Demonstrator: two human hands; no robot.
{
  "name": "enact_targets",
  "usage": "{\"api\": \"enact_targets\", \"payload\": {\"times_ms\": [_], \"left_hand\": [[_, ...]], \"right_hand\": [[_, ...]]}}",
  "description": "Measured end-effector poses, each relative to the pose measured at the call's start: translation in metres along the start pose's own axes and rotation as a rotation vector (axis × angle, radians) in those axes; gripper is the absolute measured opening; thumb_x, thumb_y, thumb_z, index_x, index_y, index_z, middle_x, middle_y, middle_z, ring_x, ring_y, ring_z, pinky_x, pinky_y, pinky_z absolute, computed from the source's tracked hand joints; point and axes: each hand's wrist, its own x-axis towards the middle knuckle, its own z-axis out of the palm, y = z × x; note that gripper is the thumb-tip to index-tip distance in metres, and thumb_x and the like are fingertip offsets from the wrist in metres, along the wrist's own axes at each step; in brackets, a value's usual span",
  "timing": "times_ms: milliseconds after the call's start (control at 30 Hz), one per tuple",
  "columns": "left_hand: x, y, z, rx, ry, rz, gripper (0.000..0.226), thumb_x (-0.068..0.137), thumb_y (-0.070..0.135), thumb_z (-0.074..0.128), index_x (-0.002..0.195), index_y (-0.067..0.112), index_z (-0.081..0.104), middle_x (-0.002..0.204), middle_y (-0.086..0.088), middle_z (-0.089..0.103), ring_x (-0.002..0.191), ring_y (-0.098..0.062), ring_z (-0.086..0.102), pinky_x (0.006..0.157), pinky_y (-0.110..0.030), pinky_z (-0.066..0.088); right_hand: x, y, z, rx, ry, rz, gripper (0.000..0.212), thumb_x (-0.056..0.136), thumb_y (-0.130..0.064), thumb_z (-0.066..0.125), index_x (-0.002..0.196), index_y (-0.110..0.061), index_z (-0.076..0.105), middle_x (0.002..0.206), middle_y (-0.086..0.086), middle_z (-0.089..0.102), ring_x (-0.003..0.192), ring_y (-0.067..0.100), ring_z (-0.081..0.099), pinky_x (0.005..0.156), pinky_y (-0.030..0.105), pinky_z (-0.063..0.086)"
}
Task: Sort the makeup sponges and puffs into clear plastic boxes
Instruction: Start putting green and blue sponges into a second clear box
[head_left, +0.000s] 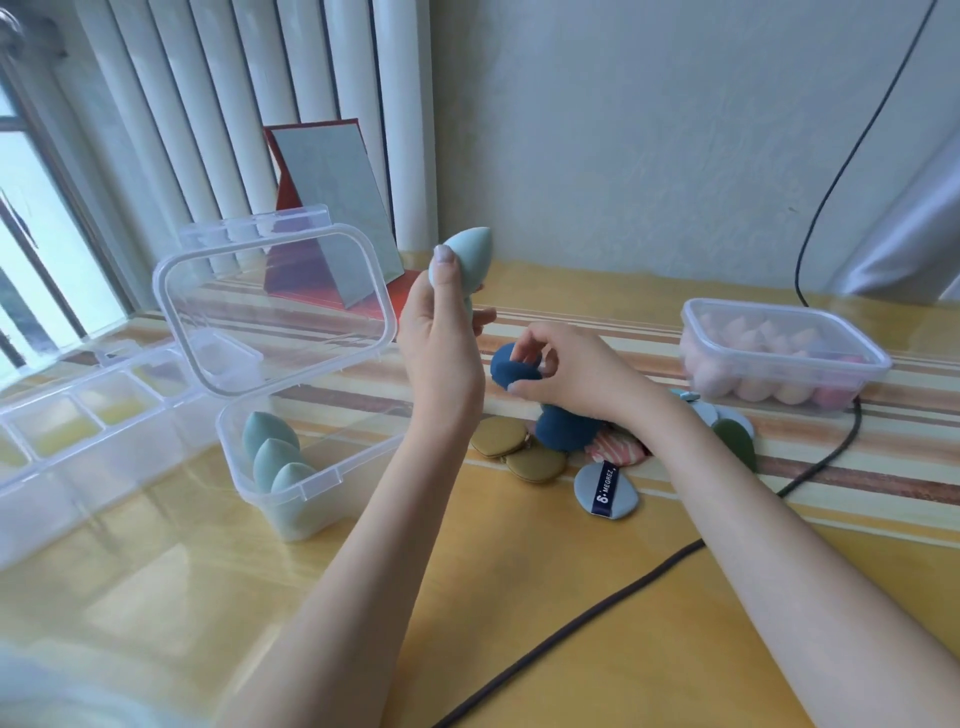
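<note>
Left fingers (441, 270) grip one sponge (467, 254) | right fingers (524, 353) pinch navy sponge (511, 371) (box (249, 467): three)

Glossy yellow tabletop (519, 597); clear smooth plastic box (311, 483); matt foam sponges (275, 457).

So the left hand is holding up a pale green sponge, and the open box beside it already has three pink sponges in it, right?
Not quite. The head view shows the left hand holding up a pale green sponge, but the three sponges in the open box beside it are pale green too. The pink ones sit in the closed box further right.
</note>
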Motion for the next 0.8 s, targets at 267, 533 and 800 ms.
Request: {"api": "enact_targets", "payload": {"times_ms": [267, 533, 800], "left_hand": [[0.022, 0.058, -0.075, 0.066, 0.074, 0.224, 0.029, 0.102, 0.035, 0.036, 0.089, 0.028, 0.060, 0.087, -0.001, 0.060, 0.074, -0.021, 0.060, 0.066, -0.027, 0.051], [0.035, 0.041, -0.150, 0.254, 0.120, 0.249, 0.030, 0.102, 0.036, 0.033, 0.089, 0.031, 0.060, 0.086, 0.002, 0.058, 0.083, -0.021, 0.059, 0.062, -0.023, 0.052], [0.032, 0.019, -0.161, 0.318, 0.011, 0.195, 0.029, 0.096, 0.044, 0.035, 0.096, 0.033, 0.063, 0.084, 0.006, 0.058, 0.069, -0.004, 0.060, 0.071, -0.047, 0.057]], "right_hand": [[-0.009, -0.053, -0.003, 0.536, -0.098, -0.128, 0.026, 0.086, -0.006, 0.068, 0.090, -0.031, 0.062, 0.103, 0.003, 0.067, 0.086, 0.018, 0.068, 0.073, 0.032, 0.056], [0.007, -0.119, 0.033, 0.160, -0.193, -0.175, 0.019, 0.082, -0.022, 0.075, 0.097, -0.025, 0.063, 0.094, -0.009, 0.067, 0.086, 0.011, 0.066, 0.073, 0.028, 0.054], [-0.005, -0.127, 0.052, 0.206, -0.443, -0.005, 0.020, 0.087, -0.015, 0.069, 0.105, -0.016, 0.059, 0.103, 0.002, 0.065, 0.073, 0.015, 0.072, 0.058, 0.026, 0.059]]}}
